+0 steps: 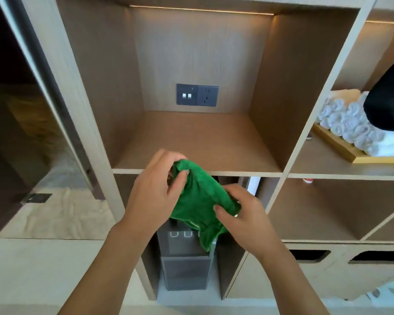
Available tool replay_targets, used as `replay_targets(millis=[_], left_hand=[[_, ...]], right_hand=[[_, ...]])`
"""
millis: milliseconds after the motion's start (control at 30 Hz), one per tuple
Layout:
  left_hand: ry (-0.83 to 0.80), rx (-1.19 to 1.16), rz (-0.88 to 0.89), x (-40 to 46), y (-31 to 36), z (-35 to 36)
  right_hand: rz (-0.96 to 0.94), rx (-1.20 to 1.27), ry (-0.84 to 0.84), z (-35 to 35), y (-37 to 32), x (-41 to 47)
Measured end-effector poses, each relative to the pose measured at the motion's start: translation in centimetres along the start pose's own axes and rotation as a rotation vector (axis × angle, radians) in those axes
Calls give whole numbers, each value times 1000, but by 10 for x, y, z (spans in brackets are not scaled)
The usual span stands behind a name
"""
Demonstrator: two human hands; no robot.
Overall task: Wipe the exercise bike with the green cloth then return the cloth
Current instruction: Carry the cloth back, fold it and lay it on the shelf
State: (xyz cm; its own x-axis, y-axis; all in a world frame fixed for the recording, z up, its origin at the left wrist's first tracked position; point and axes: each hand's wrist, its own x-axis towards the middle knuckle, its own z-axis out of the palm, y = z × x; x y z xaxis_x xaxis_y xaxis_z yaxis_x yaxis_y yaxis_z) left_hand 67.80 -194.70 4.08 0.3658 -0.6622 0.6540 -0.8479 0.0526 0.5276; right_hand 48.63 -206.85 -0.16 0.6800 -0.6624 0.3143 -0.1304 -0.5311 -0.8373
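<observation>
The green cloth point(199, 198) hangs bunched between both hands, just in front of the front edge of a wooden shelf compartment point(198, 142). My left hand point(156, 192) pinches its upper left corner between thumb and fingers. My right hand point(241, 212) grips its right side, fingers curled into the fabric. A loose end of the cloth dangles below. The exercise bike is not in view.
A grey socket and switch plate point(197, 95) sits on the compartment's back wall. Below stands a dark water dispenser point(184, 253). To the right, rolled white towels point(350, 126) lie on a wooden tray, with a person's dark sleeve point(387, 101) above them. A glass door point(21, 110) stands left.
</observation>
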Motion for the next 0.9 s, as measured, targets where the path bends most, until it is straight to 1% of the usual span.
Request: replay_targets(millis=[133,333,433,533,633,733,833,900], left_hand=[[59,71,-33,38,-11,4],[126,124,-122,70,-26,17],[123,136,-188,85,-38,26],[112,182,-228,101,-55,36],[119,179,-270,118,-76,47],[104,169,-297,128,-96,58],[75,200,-294,127,-113,62],[25,191,-246,122,-122,60]], right_hand=[[19,86,-32,-26,24,48],[-51,190,-49,-56,46,126],[-66,199,-74,-64,56,169],[-81,98,-68,-62,63,201],[-95,-29,-23,-56,70,228],[-21,-186,6,-52,72,243],[-9,-358,-52,-49,66,238],[-81,-375,-122,-47,56,223]])
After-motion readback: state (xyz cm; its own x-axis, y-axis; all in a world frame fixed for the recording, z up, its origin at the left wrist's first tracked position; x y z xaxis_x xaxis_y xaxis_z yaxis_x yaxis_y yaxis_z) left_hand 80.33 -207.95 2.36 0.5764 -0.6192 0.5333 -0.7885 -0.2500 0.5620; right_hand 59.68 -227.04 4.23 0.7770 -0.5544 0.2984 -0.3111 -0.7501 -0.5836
